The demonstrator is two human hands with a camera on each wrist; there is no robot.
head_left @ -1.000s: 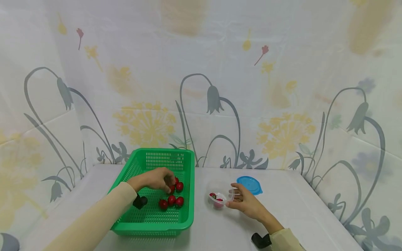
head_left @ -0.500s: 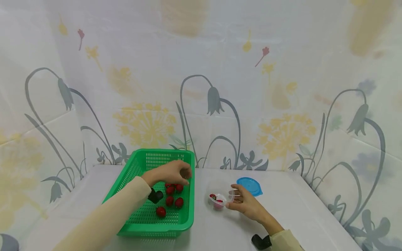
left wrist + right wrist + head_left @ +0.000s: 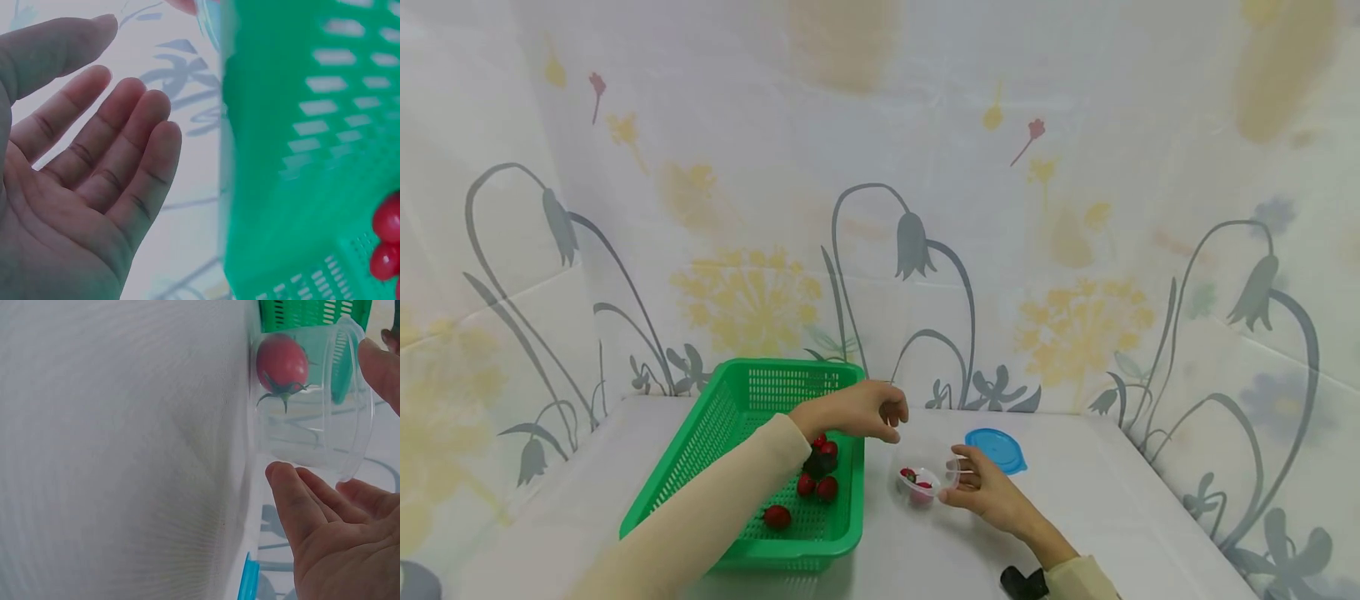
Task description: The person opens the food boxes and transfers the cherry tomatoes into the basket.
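My left hand (image 3: 850,410) hangs over the right rim of a green plastic basket (image 3: 812,550). In the left wrist view its fingers (image 3: 140,162) are loosely extended, the thumb stands apart, and nothing shows in the palm. Several red cherry tomatoes (image 3: 827,489) lie on the basket's floor, some partly behind the left wrist. Right of the basket, my right hand (image 3: 992,496) holds a small clear plastic container (image 3: 306,434) between thumb and fingers. Inside it are red tomatoes (image 3: 920,492); the right wrist view shows one tomato (image 3: 282,362) with its green calyx.
A blue lid (image 3: 996,450) lies on the white-covered table (image 3: 1120,500), just behind the right hand. A floral-printed sheet (image 3: 880,125) hangs behind the table. Black wrist cameras (image 3: 1024,583) sit on the wrists.
My left hand has moved right, from among the tomatoes to above the basket's right rim. One tomato has rolled toward the basket's front. The right hand and container have stayed put.
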